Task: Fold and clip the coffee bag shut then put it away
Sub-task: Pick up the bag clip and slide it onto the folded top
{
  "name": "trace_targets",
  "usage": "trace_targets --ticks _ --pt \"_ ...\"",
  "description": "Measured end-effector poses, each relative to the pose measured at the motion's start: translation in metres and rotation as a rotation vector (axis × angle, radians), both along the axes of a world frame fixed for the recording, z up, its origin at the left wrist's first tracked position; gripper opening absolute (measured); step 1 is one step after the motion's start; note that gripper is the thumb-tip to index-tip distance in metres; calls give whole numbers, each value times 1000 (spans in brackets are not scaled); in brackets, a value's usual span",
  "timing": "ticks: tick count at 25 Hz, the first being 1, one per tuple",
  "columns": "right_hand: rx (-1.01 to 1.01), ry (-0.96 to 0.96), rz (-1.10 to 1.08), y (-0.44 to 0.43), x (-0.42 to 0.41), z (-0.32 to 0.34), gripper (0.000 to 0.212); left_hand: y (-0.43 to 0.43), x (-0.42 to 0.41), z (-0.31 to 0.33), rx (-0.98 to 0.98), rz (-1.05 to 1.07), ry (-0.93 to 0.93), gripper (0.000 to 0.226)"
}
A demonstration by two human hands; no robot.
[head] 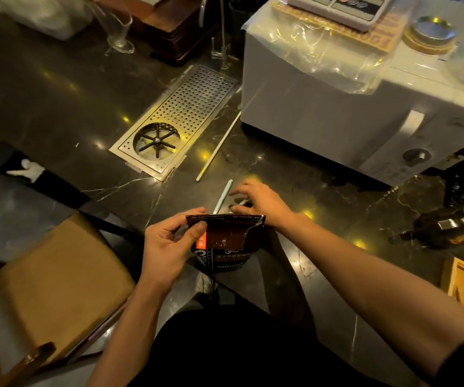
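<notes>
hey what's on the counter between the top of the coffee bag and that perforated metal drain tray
In the head view, a pale blue stick lies just behind the coffee bag, beside the right hand. Farther back, a white stick lies right of the drain tray; otherwise bare dark counter.

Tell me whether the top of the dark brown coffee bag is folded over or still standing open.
Folded over: the dark brown coffee bag shows a flap turned down across its front, pinched by the left hand. No clip on it.

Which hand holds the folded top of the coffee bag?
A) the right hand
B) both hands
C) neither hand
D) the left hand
D: the left hand pinches the bag's folded top, while the right hand reaches past it toward the pale clip on the counter.
</notes>
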State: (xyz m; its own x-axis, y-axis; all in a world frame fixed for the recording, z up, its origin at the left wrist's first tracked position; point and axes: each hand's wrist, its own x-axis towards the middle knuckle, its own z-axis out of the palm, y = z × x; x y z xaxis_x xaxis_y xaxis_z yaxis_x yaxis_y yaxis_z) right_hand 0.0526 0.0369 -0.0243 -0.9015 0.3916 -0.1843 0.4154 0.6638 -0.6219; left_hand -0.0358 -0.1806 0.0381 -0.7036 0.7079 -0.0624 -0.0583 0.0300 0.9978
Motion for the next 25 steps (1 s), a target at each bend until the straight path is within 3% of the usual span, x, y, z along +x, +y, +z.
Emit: trace_targets --ticks 4,11,17,23,25 --pt "138 -147 270 0 -18 -8 36 -4 -3 1 18 19 -2 24" --pt "325 -152 367 5 -9 -11 18 3 -5 5 3 -40 18 33" --pt "302 18 125 18 33 -5 7 13 -8 5 -1 -57 -19 24" --pt "93 179 -329 21 77 14 4 37 -4 6 -26 -134 12 30" --pt "-23 250 -505 17 91 24 11 48 -2 4 -26 -156 28 30"
